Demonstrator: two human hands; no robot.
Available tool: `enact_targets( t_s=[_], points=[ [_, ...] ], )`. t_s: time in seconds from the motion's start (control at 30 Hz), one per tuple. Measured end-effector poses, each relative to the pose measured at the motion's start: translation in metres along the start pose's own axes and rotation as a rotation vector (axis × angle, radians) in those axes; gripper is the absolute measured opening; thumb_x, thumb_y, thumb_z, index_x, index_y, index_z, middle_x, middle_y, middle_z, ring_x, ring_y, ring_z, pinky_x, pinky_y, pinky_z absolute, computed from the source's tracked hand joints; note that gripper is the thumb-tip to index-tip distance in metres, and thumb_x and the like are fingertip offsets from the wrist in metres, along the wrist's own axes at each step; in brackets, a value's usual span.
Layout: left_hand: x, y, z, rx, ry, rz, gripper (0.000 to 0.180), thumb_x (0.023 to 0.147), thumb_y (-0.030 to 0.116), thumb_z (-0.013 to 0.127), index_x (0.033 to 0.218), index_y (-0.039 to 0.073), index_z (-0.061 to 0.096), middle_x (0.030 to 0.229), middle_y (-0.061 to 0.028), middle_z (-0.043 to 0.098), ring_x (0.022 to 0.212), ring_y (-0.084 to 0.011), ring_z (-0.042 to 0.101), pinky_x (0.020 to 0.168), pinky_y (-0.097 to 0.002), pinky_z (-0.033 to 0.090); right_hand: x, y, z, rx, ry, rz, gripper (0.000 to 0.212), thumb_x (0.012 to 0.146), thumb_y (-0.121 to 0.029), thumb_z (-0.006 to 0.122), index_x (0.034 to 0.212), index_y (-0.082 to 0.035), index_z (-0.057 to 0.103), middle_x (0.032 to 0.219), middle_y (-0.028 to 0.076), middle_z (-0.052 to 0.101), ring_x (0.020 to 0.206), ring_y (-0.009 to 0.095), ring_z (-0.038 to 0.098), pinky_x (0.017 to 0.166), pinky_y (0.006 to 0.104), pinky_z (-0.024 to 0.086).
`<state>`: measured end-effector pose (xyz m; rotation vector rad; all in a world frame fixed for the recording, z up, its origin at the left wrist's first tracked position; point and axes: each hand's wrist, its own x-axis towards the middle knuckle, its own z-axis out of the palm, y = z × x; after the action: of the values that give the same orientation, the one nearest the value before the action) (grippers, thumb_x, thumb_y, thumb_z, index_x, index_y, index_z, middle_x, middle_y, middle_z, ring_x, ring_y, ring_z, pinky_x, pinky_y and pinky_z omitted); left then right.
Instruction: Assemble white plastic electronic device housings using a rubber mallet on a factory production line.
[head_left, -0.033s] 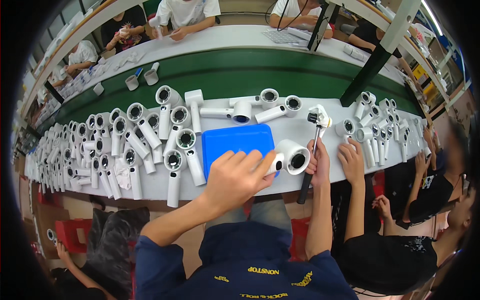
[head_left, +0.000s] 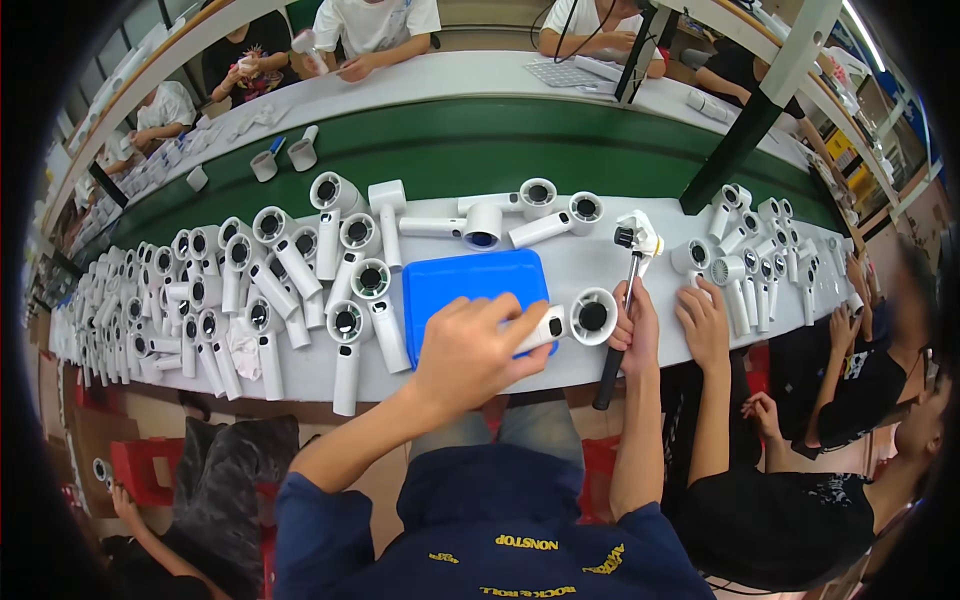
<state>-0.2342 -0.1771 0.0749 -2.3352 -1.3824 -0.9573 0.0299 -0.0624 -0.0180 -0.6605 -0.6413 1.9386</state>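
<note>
My left hand [head_left: 470, 350] is closed around the handle of a white handheld fan [head_left: 592, 316], above the front of a blue tray [head_left: 470, 285]. The fan's round opening, with a black hub inside, points up toward me. In my right hand [head_left: 638, 325] is a hammer [head_left: 609, 375] with a black grip and metal shaft, its head up and partly covered in white. The fan head is close beside my right fingers; I cannot tell if they touch. Just left of the tray lies another white fan [head_left: 385, 325].
Many white fans [head_left: 265, 345] crowd the table's left side; several more [head_left: 752, 265] lie at the right. A co-worker's hand [head_left: 703, 320] rests by one fan on my right. A dark post [head_left: 735, 150] stands beyond, near a green belt [head_left: 430, 140].
My left hand has turned the fan, so its opening faces up more and less of its barrel side shows. The tray and the fan beside it have shifted slightly left. My right hand barely moved.
</note>
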Motion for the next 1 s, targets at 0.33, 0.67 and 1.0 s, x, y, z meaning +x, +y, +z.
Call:
enact_targets(
  t_s=[0.33, 0.67, 1.0],
  points=[
    [-0.015, -0.046, 0.103, -0.378, -0.101, -0.294, 0.035, 0.074, 0.033, 0.083, 0.103, 0.014, 0.079, 0.096, -0.0016, 0.064, 0.092, -0.0216, 0.057, 0.083, -0.0378, 0.038, -0.063, -0.018, 0.021, -0.454, 0.153, 0.051, 0.044, 0.111, -0.042, 0.038, 0.097, -0.004, 0.055, 0.050, -0.007, 0.022, 0.036, 0.004, 0.018, 0.033, 0.0234, 0.013],
    [-0.017, -0.047, 0.104, -0.428, -0.023, -0.273, 0.037, 0.072, 0.028, 0.084, 0.108, 0.018, 0.079, 0.087, -0.0001, 0.059, 0.085, -0.0201, 0.054, 0.078, -0.0352, 0.038, -0.071, -0.020, 0.045, -1.400, 0.208, 0.007, 0.039, 0.109, -0.032, 0.046, 0.088, -0.001, 0.058, 0.053, 0.003, 0.045, 0.044, 0.014, 0.044, 0.045, 0.0321, 0.034],
    [-0.022, -0.053, 0.110, -0.426, -0.025, -0.243, 0.039, 0.071, 0.028, 0.084, 0.109, 0.020, 0.078, 0.082, -0.0029, 0.051, 0.083, -0.0219, 0.052, 0.074, -0.0360, 0.037, -0.091, -0.035, 0.046, -1.313, 0.202, -0.270, 0.044, 0.110, -0.038, 0.044, 0.076, -0.010, 0.048, 0.056, -0.007, 0.039, 0.043, 0.002, 0.032, 0.039, 0.0207, 0.022]
  ],
)
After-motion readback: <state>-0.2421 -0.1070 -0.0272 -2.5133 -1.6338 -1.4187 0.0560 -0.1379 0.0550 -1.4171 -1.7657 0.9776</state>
